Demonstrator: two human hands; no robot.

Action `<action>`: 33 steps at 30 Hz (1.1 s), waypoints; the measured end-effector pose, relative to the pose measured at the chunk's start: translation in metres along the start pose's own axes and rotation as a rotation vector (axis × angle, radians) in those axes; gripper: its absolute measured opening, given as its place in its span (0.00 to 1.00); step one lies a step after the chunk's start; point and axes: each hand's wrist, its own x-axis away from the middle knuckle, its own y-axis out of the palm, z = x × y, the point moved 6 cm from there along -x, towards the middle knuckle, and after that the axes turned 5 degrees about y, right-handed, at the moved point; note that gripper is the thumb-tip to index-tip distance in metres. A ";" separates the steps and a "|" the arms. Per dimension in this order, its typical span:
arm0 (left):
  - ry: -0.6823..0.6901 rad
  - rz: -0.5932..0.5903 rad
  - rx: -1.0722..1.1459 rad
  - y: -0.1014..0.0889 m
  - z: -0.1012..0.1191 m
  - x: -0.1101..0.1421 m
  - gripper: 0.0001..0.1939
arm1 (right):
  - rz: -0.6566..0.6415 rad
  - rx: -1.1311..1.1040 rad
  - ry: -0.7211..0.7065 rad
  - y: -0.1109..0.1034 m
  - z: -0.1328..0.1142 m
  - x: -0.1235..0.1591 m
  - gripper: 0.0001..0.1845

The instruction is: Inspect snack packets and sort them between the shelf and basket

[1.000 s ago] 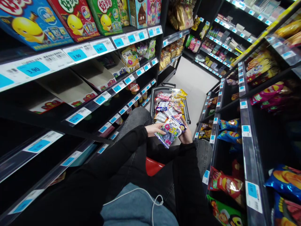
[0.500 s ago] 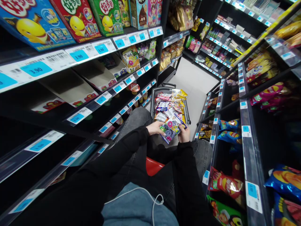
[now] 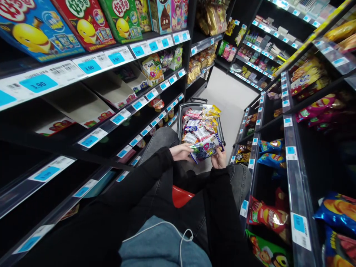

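Between my hands is a gummy candy bag (image 3: pixel 206 147) with blue-purple print and a striped top edge, held tilted over the near end of a shopping basket (image 3: pixel 180 124). My left hand (image 3: pixel 181 151) grips the bag's left side, fingers partly hidden behind it. On the right side, my right hand (image 3: pixel 219 158) is closed on the bag's edge with the thumb in front. Inside the basket lie several small candy packets (image 3: pixel 192 125) in white, pink, blue and yellow wrappers.
Shelves with price tags (image 3: pixel 89 66) line the left, holding snack boxes (image 3: pixel 122 22) and open cardboard trays (image 3: pixel 83 100). Shelves on the right carry chip bags (image 3: pixel 268 215). My knees flank a red seat (image 3: pixel 182 196). Pale floor (image 3: pixel 230 87) runs beyond the basket.
The gummy bag has turned and tipped back between my hands, so its front now looks foreshortened. Both hands keep hold of it, the right one shifting slightly. The basket stays put.
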 end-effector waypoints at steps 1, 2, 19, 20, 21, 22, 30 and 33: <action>-0.052 -0.057 0.105 0.006 -0.001 0.003 0.27 | -0.018 -0.018 -0.015 0.001 -0.002 0.001 0.13; -0.112 -0.121 0.202 0.012 -0.002 0.006 0.29 | -0.038 -0.032 -0.027 0.002 -0.004 0.003 0.13; -0.330 -0.053 0.267 -0.002 -0.032 0.002 0.22 | -0.502 -0.012 0.063 0.017 -0.005 0.019 0.17; -0.298 -0.009 0.244 -0.005 -0.033 0.001 0.21 | -0.536 0.016 0.076 0.018 -0.003 0.020 0.15; -0.277 0.019 0.235 -0.007 -0.034 0.000 0.23 | -0.547 0.050 0.082 0.018 -0.003 0.019 0.13; -0.264 0.030 0.240 -0.007 -0.033 0.000 0.25 | -0.532 0.085 0.080 0.017 -0.003 0.018 0.10; 0.127 0.311 0.260 -0.016 -0.003 -0.005 0.27 | -0.132 0.114 0.050 0.004 -0.009 0.004 0.21; 0.219 0.393 0.161 -0.022 0.000 -0.006 0.24 | -0.114 0.239 0.024 0.003 -0.005 0.002 0.32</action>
